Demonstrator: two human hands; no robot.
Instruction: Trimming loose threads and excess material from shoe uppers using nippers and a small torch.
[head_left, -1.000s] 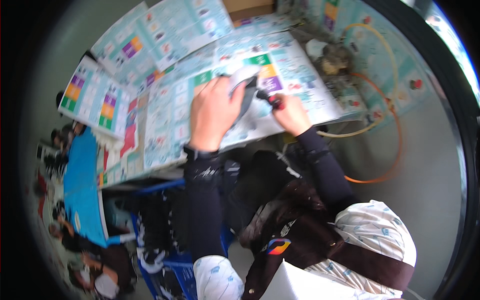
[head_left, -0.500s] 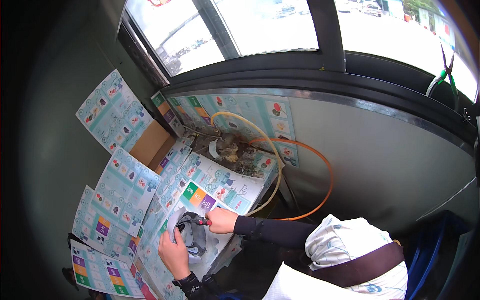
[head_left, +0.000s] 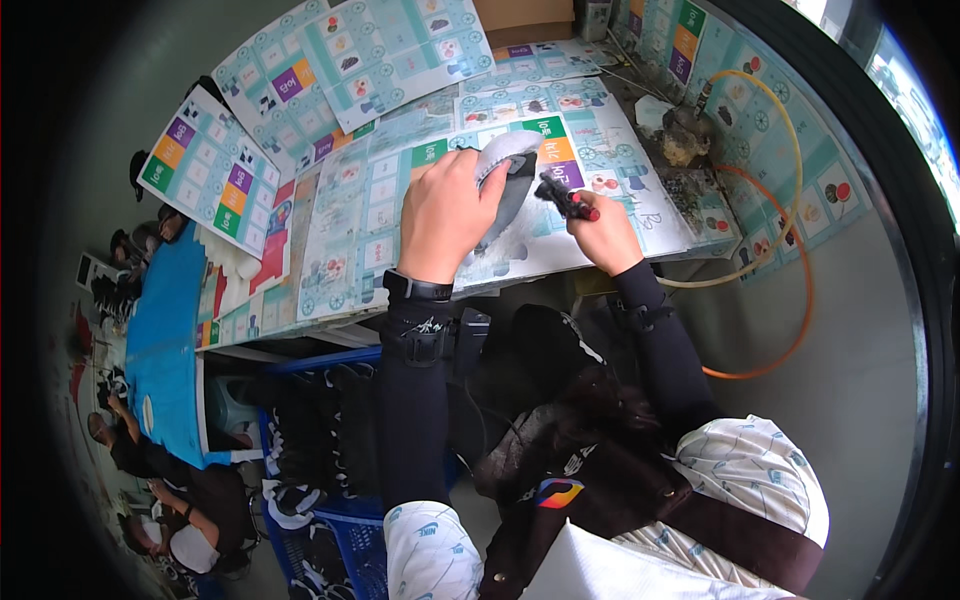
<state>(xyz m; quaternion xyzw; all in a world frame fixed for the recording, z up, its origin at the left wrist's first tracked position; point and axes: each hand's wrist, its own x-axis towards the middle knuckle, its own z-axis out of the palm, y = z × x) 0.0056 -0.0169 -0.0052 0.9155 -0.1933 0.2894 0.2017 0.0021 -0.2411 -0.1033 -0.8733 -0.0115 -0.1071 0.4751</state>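
Note:
My left hand (head_left: 445, 215) is wrapped round a grey shoe (head_left: 513, 198) with a pale sole. The shoe is tilted on its side just above the sheet-covered bench (head_left: 380, 215); part of it is hidden behind my fingers. To its right, my right hand (head_left: 608, 235) is closed round a small black-and-red hand tool (head_left: 568, 200). Its dark end points toward the shoe, with a gap between them. The exact kind of tool cannot be made out.
A yellow hose (head_left: 797, 150) and an orange hose (head_left: 808, 300) loop off the bench's right end. Blue crates (head_left: 365, 560) with dark shoes stand below. Left of the bench is a blue table (head_left: 165, 340), with people (head_left: 190, 500) seated beyond. Printed boards (head_left: 215, 165) lean along the bench's left side.
The view has swung left and down, bringing the blue table and people in. The tool has come away from the shoe, and the shoe is now turned on its side.

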